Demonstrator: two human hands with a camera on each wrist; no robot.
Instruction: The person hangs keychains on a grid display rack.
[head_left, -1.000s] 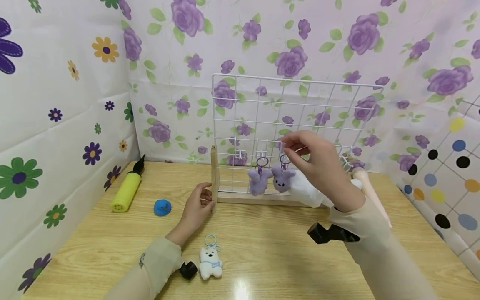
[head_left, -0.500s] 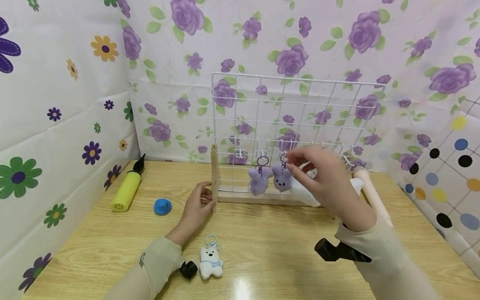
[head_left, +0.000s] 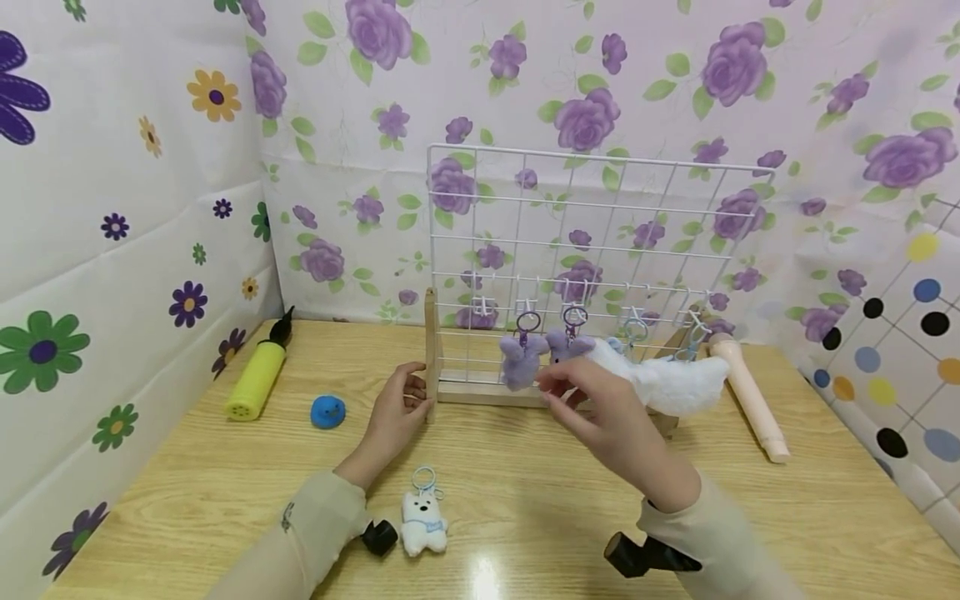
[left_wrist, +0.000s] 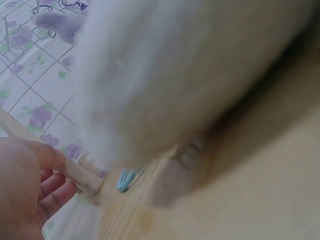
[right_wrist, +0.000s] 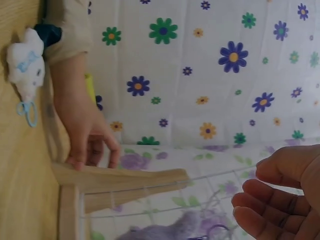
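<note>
My left hand [head_left: 392, 417] grips the wooden side post [head_left: 431, 350] of a white wire grid rack [head_left: 615, 204]; the thumb lies along the wood in the left wrist view. My right hand [head_left: 611, 417] is in front of the rack, fingers loosely bent, with nothing between thumb and fingers in the right wrist view. It partly hides a purple plush rabbit keychain [head_left: 564, 343] on a hook. Another purple rabbit keychain [head_left: 521, 362] hangs beside it on the left. White plush keychains [head_left: 678, 387] with blue rings hang further right. A white bear keychain [head_left: 423, 525] lies on the table.
A blue rubber duck [head_left: 327, 412] and a yellow hand pump [head_left: 258, 375] with a black nozzle lie to the left on the wooden table [head_left: 510, 475]. A pale pink cylinder [head_left: 750, 396] lies to the right of the rack. Flowered cloth [head_left: 337, 150] stands behind.
My right hand has come away from the hook and the second rabbit's ring, moving down and left to in front of that rabbit. The left hand keeps its place on the post.
</note>
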